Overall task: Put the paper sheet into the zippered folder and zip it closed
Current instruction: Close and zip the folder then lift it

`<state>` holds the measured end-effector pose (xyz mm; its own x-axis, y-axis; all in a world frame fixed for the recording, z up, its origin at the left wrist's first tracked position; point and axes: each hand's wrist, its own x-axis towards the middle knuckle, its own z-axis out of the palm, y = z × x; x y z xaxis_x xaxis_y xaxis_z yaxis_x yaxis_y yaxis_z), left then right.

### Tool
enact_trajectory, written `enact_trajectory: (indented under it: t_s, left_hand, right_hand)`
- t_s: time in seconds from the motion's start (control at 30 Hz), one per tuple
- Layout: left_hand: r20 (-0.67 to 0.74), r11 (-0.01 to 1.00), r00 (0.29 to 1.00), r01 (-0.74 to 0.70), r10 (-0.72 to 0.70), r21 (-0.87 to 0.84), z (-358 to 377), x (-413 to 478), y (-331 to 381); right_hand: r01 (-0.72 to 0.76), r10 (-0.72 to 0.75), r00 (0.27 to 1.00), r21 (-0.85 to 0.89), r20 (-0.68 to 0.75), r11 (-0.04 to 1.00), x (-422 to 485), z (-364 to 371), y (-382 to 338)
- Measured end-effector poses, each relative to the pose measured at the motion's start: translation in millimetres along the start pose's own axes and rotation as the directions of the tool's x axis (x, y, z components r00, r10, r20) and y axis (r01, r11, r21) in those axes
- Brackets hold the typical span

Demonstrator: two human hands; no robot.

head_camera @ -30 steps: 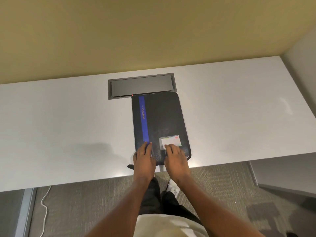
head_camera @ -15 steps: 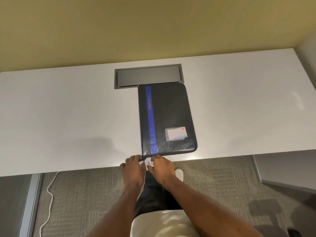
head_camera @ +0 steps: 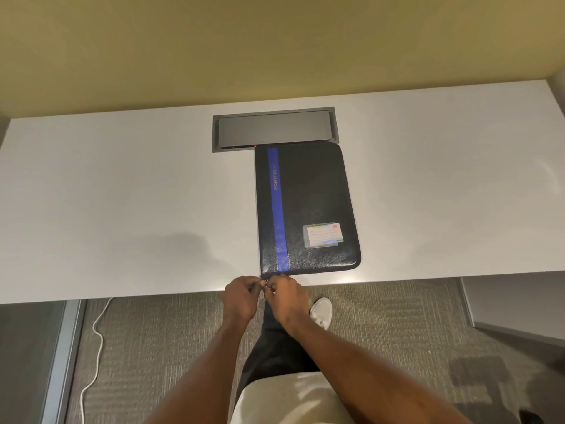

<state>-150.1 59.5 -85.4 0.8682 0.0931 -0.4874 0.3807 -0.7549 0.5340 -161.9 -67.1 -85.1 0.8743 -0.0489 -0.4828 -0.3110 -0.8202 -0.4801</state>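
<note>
A black zippered folder [head_camera: 312, 206] with a blue stripe and a small card pocket lies flat and closed on the white desk [head_camera: 122, 194], its near edge close to the desk's front edge. My left hand [head_camera: 240, 296] and my right hand [head_camera: 286, 296] meet at the folder's near left corner. Their fingertips pinch a small metal zipper pull [head_camera: 265, 281] between them. No paper sheet is visible.
A grey cable hatch [head_camera: 272, 130] is set into the desk just behind the folder. A yellow wall rises behind the desk. Below the front edge lie carpet, a white cable [head_camera: 94, 341] on the left and my white shoe [head_camera: 321, 312].
Both hands have slid off the folder's cover toward me to its near left corner and closed on the zipper pull. The folder has stayed in place.
</note>
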Motion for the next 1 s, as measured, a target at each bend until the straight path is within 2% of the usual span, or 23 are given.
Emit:
enact_trajectory:
  t_s: [0.17,0.27,0.4,0.5,0.63,0.7,0.87,1.0]
  left_hand:
    - [0.044,1.0,0.999,-0.006,0.006,-0.012,-5,2,3]
    - [0.042,0.999,0.999,-0.003,0.005,-0.053,-7,4,1]
    - [0.057,0.999,0.997,-0.045,0.046,-0.015,-8,4,2]
    - [0.028,0.993,0.995,-0.1,0.098,0.056,-10,3,7]
    - [0.065,0.909,0.975,-0.223,0.214,0.352,-13,4,8]
    - [0.07,0.868,0.968,-0.248,0.242,0.43,-13,4,7]
    - [0.063,0.839,0.961,-0.267,0.27,0.474,-11,0,5]
    - [0.105,0.864,0.957,-0.291,0.272,0.41,-7,-1,7]
  right_hand:
    - [-0.063,0.068,0.996,0.091,-0.055,0.994,-2,-1,0]
    - [-0.092,0.101,0.994,0.174,-0.04,0.98,-6,0,-2]
    - [-0.127,0.142,0.988,0.205,-0.06,0.97,-10,3,0]
    - [-0.13,0.146,0.984,0.14,-0.106,0.982,-11,3,4]
    - [-0.11,0.111,0.98,0.02,-0.165,0.994,-9,1,6]
    - [-0.087,0.083,0.977,-0.008,-0.196,0.996,-10,1,7]
    - [-0.001,-0.021,0.966,-0.085,-0.259,0.996,-14,3,12]
    - [0.044,-0.067,0.975,-0.111,-0.212,0.993,-11,4,13]
